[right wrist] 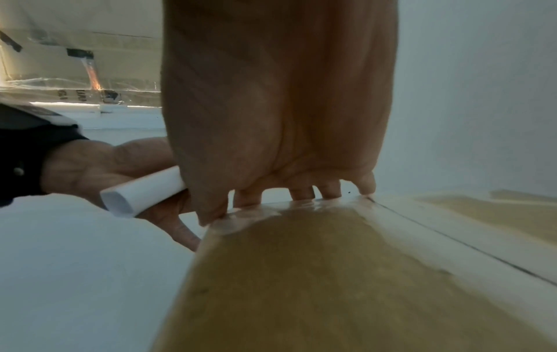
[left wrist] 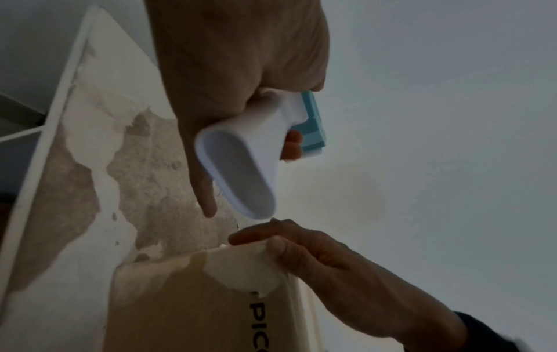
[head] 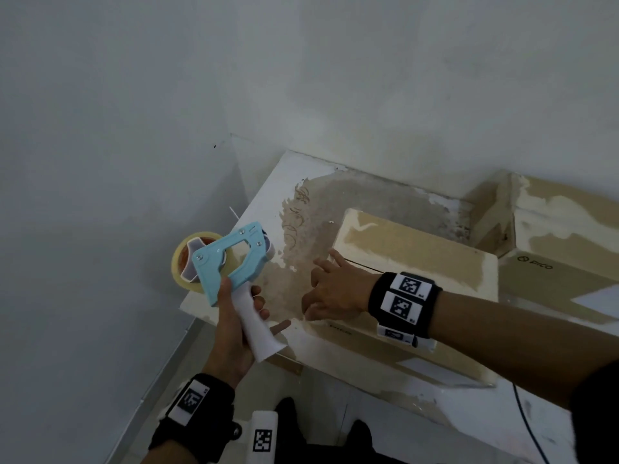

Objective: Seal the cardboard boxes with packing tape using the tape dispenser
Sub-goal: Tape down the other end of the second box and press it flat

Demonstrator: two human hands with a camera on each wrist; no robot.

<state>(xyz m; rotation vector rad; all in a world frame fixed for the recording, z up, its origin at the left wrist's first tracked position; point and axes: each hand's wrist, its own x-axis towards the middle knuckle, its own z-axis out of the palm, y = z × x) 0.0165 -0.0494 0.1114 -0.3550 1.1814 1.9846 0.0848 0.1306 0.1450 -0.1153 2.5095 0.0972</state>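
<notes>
Cardboard boxes fill the right of our view: the near box (head: 412,262) lies flat on the peeling white table (head: 268,202), its top seam glossy with tape, so we judge this one nearly sealed, while the boxes behind (head: 562,236) may remain. Our right hand (head: 335,293) spreads straight fingers over the box's left edge, pressing tape down. Our left hand (head: 231,333) grips the tape dispenser (head: 231,262) by its white handle, held off the table. Bare pale walls meet in a corner.
</notes>
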